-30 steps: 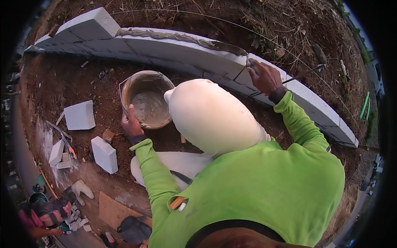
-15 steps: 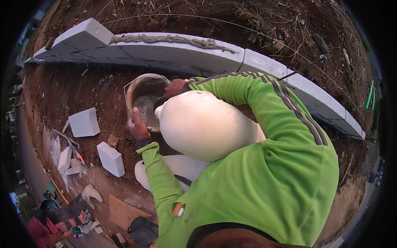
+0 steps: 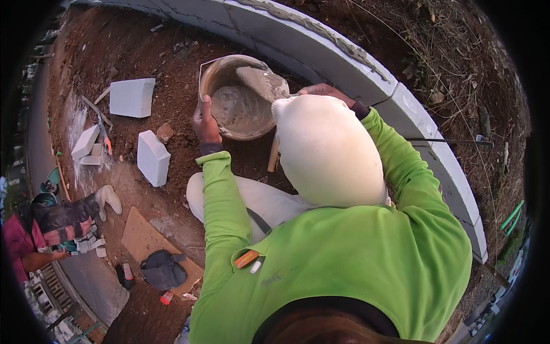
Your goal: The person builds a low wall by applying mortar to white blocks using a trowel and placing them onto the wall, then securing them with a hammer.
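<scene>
A bucket (image 3: 213,70) with wet grey mortar (image 3: 232,106) inside stands on the soil in front of my knees. My left hand (image 3: 207,123) is closed on its near left rim. With my right hand (image 3: 329,92) I hold a trowel (image 3: 264,83), its blade loaded with mortar and raised at the bucket's right rim. My white-clad knee hides part of the trowel handle. Just beyond my right hand runs a low wall of white blocks (image 3: 298,40), a strip of mortar (image 3: 338,43) spread along its top.
Loose white blocks (image 3: 132,97) and a cut block (image 3: 153,159) lie to the left, near a saw (image 3: 105,137) with an orange handle. A co-worker (image 3: 28,241) is at the lower left, beside a brown board (image 3: 143,235) and a dark bag (image 3: 164,269). A string crosses beyond the wall.
The trowel has come up out of the bucket with mortar on it, and my right hand has moved right. My left hand stays on the rim. The view has turned and shifted.
</scene>
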Available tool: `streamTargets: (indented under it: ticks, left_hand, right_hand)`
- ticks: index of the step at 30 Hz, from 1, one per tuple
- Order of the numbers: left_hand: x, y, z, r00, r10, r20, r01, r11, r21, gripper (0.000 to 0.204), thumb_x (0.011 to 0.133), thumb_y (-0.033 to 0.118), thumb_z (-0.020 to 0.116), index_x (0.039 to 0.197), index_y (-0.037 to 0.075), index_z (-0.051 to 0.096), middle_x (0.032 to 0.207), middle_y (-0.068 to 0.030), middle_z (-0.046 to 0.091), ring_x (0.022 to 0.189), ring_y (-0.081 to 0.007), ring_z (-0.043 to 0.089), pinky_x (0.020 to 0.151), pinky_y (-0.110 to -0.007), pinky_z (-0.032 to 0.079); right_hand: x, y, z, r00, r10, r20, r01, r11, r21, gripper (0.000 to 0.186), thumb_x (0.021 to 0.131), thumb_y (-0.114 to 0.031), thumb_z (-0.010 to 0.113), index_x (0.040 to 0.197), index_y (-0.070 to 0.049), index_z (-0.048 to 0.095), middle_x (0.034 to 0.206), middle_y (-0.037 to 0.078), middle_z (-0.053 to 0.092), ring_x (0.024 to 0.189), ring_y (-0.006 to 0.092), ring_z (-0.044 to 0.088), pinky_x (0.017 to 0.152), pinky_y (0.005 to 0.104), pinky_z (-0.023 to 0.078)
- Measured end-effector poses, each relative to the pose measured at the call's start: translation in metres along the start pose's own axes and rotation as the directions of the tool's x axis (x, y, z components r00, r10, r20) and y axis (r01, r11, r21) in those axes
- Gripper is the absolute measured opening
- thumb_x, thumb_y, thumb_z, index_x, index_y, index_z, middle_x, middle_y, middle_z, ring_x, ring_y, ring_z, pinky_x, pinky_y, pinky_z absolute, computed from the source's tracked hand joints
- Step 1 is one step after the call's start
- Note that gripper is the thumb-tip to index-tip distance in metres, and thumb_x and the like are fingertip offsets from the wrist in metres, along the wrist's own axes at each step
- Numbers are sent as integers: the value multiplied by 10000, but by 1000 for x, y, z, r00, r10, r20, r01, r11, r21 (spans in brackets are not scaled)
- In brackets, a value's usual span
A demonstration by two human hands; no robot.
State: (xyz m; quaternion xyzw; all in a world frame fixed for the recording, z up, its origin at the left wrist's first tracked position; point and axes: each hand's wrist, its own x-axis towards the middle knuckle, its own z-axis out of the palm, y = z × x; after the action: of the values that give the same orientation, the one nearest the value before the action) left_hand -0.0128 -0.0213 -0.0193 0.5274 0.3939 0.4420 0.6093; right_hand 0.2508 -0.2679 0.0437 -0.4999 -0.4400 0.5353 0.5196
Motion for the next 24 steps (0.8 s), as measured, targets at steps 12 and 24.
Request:
streamTargets:
  ticks: [12,24]
  left_hand:
    - [9,0,-25,992,-122,-13,123,992,31,530,922,323,758,1307,-24,646,1239,-104,682,1076,-206,655,950,-360,520]
    - [15,-6,-34,994,-106,-7,106,994,33,457,949,240,726,1303,-40,647,1242,-109,687,1065,-195,660,942,-342,523]
  right_hand:
    - [-177,-61,-47,621,-405,-671,-703,91,-705,381,960,-354,662,1237,-95,692,919,169,720,782,378,707,681,469,553]
    - [-200,-63,-25,535,-354,-767,-815,22,-579,378,966,-364,648,1252,-118,671,934,142,708,803,354,717,682,473,557]
